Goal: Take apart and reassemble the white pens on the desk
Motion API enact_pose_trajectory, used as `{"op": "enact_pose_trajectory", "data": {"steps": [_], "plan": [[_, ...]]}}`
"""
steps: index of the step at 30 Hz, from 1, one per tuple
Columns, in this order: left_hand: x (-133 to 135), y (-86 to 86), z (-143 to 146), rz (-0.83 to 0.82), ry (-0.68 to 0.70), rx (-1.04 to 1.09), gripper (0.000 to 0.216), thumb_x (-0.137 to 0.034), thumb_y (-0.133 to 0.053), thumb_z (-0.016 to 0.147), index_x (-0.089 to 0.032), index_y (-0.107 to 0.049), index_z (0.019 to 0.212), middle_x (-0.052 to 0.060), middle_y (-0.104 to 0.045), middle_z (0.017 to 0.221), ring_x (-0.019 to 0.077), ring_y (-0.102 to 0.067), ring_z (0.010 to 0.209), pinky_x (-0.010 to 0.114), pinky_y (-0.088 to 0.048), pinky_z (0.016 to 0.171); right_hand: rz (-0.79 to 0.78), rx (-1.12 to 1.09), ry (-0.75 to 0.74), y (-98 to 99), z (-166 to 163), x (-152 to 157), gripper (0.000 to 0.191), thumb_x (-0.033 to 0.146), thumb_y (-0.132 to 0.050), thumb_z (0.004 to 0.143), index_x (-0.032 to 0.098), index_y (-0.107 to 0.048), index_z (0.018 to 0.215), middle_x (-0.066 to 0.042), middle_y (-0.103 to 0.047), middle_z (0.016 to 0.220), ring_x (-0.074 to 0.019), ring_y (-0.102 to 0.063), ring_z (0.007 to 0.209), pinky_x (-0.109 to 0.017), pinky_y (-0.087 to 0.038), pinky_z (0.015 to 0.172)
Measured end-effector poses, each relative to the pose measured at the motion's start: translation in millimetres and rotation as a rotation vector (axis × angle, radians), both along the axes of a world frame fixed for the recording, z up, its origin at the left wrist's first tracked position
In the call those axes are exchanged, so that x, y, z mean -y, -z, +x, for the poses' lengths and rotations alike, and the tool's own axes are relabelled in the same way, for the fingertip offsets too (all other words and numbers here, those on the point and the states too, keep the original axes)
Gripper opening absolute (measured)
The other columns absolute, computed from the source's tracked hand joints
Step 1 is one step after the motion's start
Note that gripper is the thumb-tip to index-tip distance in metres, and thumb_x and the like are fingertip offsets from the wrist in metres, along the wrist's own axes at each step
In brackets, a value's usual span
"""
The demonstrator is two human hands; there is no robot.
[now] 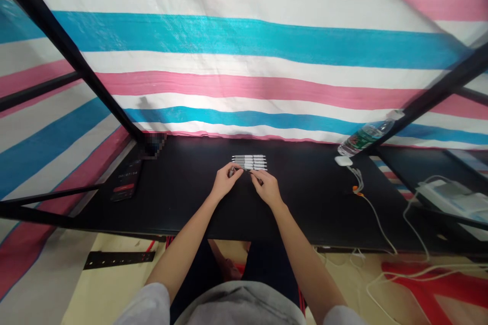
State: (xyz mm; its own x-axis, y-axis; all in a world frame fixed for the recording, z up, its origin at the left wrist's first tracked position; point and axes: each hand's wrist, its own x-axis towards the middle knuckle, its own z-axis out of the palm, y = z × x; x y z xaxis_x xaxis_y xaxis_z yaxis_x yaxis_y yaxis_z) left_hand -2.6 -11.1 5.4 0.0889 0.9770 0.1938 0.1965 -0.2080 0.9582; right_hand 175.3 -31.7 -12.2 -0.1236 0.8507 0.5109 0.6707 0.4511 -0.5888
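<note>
Several white pens with grey ends lie side by side in a neat row on the black table. Just in front of them, my left hand is closed, its thumb and fingers pinching a small grey pen-like piece. Opposite it, my right hand pinches a thin dark pen-like piece that points toward the left fingertips. Fingers cover most of both pieces, so I cannot tell whether they are joined. Both hands are close together, near the front edge of the pen row.
A phone showing a timer lies at the left. At the right stand a water bottle and a white charger with cables. Black frame bars rise at both sides, before a striped sheet. A red stool is below right.
</note>
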Motion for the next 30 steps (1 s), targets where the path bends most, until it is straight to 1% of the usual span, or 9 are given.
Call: {"op": "enact_pose_trajectory", "data": {"steps": [2,4,7,10,12,15,19,25,30], "plan": [[0,-1.7,0,-0.022,0.011,0.062,0.027,-0.037,-0.069,0.075,-0.018,-0.068,0.095,-0.004,-0.050,0.062,0.0096,-0.040,0.055,0.022,-0.033,0.056,-0.006,0.002,-0.011,-0.1,0,0,0.030,0.030,-0.045,0.094,0.022,-0.071,0.106,-0.004,-0.065,0.078,-0.0141,-0.056,0.061,-0.026,-0.048,0.066],[1,-3.2,0,-0.038,0.045,0.096,0.028,-0.036,-0.070,0.075,-0.018,-0.068,0.096,-0.004,-0.050,0.061,0.0093,-0.040,0.054,0.022,-0.033,0.055,-0.014,0.008,-0.021,-0.1,0,0,0.030,0.031,-0.045,0.094,0.022,-0.071,0.106,-0.004,-0.064,0.076,-0.0142,-0.056,0.061,-0.026,-0.047,0.065],[0,-3.5,0,-0.055,0.068,0.098,0.023,-0.039,-0.068,0.077,-0.017,-0.067,0.084,-0.003,-0.052,0.060,0.0095,-0.043,0.053,0.021,-0.034,0.053,-0.021,0.025,-0.026,-0.4,0,1,0.031,0.032,-0.044,0.095,0.022,-0.072,0.106,-0.003,-0.064,0.073,-0.0140,-0.056,0.060,-0.026,-0.047,0.064],[-2,-0.6,-1,-0.058,0.031,0.104,0.028,-0.044,-0.064,0.080,-0.017,-0.061,0.076,-0.003,-0.052,0.057,0.0086,-0.043,0.050,0.020,-0.034,0.050,-0.022,0.033,-0.026,-0.2,0,1,0.031,0.032,-0.044,0.094,0.022,-0.072,0.105,-0.003,-0.065,0.073,-0.0143,-0.057,0.060,-0.026,-0.047,0.064],[-4,2.1,-1,-0.068,-0.003,0.148,0.033,-0.048,-0.062,0.081,-0.017,-0.056,0.072,-0.004,-0.050,0.056,0.0076,-0.041,0.048,0.020,-0.032,0.048,-0.021,0.019,-0.019,0.7,0,1,0.030,0.032,-0.045,0.094,0.022,-0.072,0.104,-0.004,-0.067,0.076,-0.0151,-0.060,0.063,-0.026,-0.049,0.066],[-7,4.6,-1,-0.112,-0.039,0.272,0.041,-0.055,-0.059,0.082,-0.018,-0.047,0.067,-0.005,-0.045,0.054,0.0065,-0.038,0.045,0.019,-0.028,0.043,-0.012,-0.032,0.002,2.8,0,-1,0.028,0.030,-0.046,0.094,0.022,-0.072,0.102,-0.006,-0.072,0.089,-0.0173,-0.066,0.073,-0.028,-0.051,0.074],[-7,2.7,-1,-0.154,-0.036,0.387,0.048,-0.058,-0.060,0.080,-0.019,-0.038,0.063,-0.006,-0.039,0.052,0.0050,-0.034,0.043,0.017,-0.024,0.041,-0.001,-0.075,0.030,4.4,0,-2,0.027,0.030,-0.046,0.093,0.022,-0.071,0.100,-0.007,-0.073,0.097,-0.0198,-0.069,0.084,-0.030,-0.053,0.079],[-7,2.1,-1,-0.171,-0.013,0.405,0.047,-0.058,-0.063,0.078,-0.018,-0.043,0.065,-0.006,-0.038,0.053,0.0045,-0.035,0.044,0.017,-0.022,0.040,-0.002,-0.058,0.034,4.4,0,-2,0.028,0.030,-0.046,0.093,0.022,-0.071,0.100,-0.007,-0.073,0.097,-0.0201,-0.069,0.083,-0.032,-0.054,0.080],[-8,7.0,-1,-0.165,0.008,0.377,0.035,-0.050,-0.068,0.076,-0.017,-0.055,0.082,-0.007,-0.041,0.054,0.0052,-0.038,0.045,0.017,-0.026,0.042,0.019,-0.047,0.024,5.7,0,-3,0.027,0.029,-0.047,0.092,0.022,-0.072,0.100,-0.007,-0.074,0.096,-0.0195,-0.068,0.079,-0.031,-0.054,0.079]]}}
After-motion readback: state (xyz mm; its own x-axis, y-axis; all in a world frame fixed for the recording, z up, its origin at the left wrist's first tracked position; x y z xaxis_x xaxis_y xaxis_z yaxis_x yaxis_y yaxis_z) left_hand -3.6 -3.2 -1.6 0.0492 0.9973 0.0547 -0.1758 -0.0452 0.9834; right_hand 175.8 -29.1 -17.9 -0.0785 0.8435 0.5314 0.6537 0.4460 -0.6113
